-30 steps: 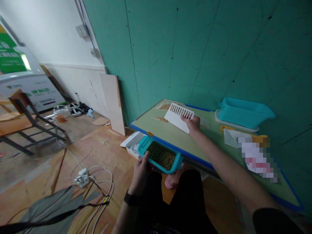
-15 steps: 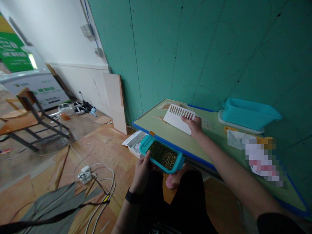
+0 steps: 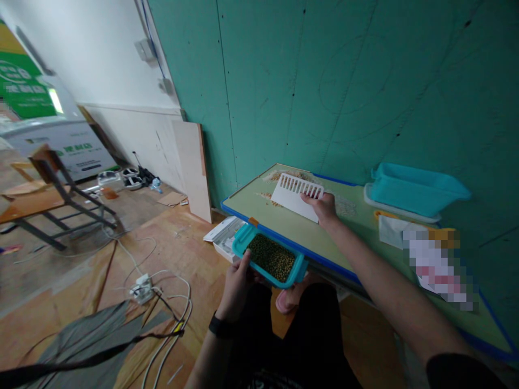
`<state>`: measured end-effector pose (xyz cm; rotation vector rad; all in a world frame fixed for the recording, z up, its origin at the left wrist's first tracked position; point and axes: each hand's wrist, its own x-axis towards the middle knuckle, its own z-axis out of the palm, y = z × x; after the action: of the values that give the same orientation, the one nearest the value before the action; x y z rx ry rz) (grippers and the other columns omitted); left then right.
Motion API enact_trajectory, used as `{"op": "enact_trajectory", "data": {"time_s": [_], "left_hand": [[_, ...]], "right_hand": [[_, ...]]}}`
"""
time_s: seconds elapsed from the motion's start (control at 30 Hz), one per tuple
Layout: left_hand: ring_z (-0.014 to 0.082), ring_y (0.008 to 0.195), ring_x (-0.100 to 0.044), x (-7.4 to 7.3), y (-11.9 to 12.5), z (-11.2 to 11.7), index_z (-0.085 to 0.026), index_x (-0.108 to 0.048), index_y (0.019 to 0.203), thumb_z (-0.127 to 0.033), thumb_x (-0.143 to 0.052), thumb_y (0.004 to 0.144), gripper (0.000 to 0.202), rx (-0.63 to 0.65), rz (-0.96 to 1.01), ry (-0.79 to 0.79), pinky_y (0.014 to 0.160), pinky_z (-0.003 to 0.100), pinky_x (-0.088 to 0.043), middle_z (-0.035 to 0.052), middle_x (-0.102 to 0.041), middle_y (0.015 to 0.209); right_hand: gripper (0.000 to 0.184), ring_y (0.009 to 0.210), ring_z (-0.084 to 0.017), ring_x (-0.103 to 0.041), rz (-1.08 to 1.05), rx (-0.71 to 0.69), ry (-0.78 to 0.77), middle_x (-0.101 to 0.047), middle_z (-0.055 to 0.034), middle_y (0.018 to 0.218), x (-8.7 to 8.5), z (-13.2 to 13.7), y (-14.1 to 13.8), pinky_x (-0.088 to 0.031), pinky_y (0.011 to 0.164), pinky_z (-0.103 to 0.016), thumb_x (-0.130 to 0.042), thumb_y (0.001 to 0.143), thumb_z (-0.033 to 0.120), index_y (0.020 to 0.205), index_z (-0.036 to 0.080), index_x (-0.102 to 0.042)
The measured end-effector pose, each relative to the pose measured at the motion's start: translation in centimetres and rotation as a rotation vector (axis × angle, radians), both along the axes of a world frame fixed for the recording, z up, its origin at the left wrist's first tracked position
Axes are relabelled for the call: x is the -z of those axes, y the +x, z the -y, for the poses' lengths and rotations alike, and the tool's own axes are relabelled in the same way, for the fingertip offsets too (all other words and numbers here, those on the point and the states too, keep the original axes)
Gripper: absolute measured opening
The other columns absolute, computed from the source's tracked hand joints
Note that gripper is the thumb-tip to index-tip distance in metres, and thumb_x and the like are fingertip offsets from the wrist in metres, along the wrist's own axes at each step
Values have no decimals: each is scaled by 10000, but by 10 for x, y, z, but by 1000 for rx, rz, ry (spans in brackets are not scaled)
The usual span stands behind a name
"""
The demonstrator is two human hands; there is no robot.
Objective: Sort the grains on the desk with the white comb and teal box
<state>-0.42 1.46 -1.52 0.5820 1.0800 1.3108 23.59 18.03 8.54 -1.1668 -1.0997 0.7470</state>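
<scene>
My left hand (image 3: 239,275) grips the near left side of a turquoise plastic tub (image 3: 300,270), its thumb over the rim. Inside the tub lie dark green and tan beans (image 3: 271,256). The tub is held just off the table's front edge, above my lap. My right hand (image 3: 322,208) is closed on the right end of a white slotted plastic scraper (image 3: 294,200), its row of slots towards the wall. The scraper is tilted over the tabletop (image 3: 259,202). Tan grains (image 3: 265,195) and pale crumbs are scattered beside and behind it.
A larger turquoise bin (image 3: 417,186) stands on a white lid (image 3: 367,197) at the table's back right. A white packet (image 3: 391,232) and a blurred-out package lie in front. Below left are an open white box (image 3: 225,237), cables with a power strip (image 3: 141,289), and a chair (image 3: 52,183).
Almost nothing differs. Both hands, the tub and the scraper keep their places; the view has shifted very slightly.
</scene>
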Motion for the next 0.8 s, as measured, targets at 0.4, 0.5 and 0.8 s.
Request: {"op": "enact_trajectory", "data": {"time_s": [0.4,0.5,0.8], "left_hand": [[149,491,-578,1,-1,3,-187,-621,584,-699,-792,729,559,9,22,31,521,267,-481,11,-590,521],[155,479,-575,3,-1,1,-193,-626,573,-706,-808,702,559,4,24,13,503,273,-480,16,-594,510],[147,461,-588,7,1,-1,-181,-603,592,-703,-831,671,575,-17,49,-8,497,269,-500,8,-603,508]], "right_hand": [[403,796,-247,-704,10,-49,0,-755,-59,788,2,1,-3,-535,731,-357,-864,522,480,748,175,-730],[409,775,-241,-697,-1,-66,1,-753,-62,780,2,2,-5,-528,724,-354,-874,506,477,733,170,-726],[409,785,-249,-705,41,-120,22,-760,-66,787,0,7,-12,-531,737,-363,-879,512,481,739,172,-734]]}}
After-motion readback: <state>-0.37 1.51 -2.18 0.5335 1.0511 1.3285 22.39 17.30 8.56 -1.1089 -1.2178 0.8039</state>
